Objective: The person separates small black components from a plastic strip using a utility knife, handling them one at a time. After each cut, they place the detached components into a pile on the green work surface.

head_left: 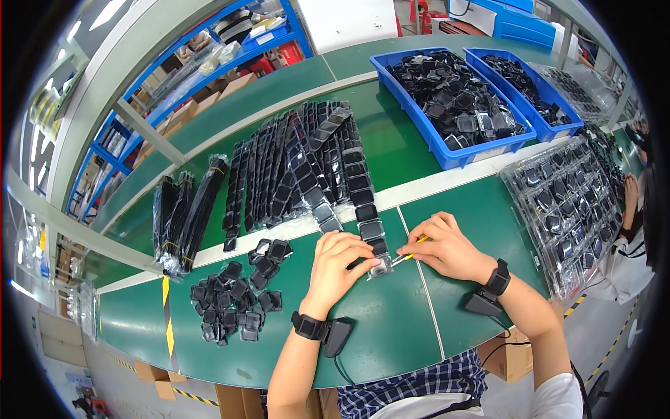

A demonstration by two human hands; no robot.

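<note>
Head view: left hand (340, 260) pins bagged square part (380, 266); right hand (447, 246) pinches yellow tool (412, 242).

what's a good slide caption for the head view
Left hand steadies a small black part while right hand works it with yellow tweezers on green table.
</note>
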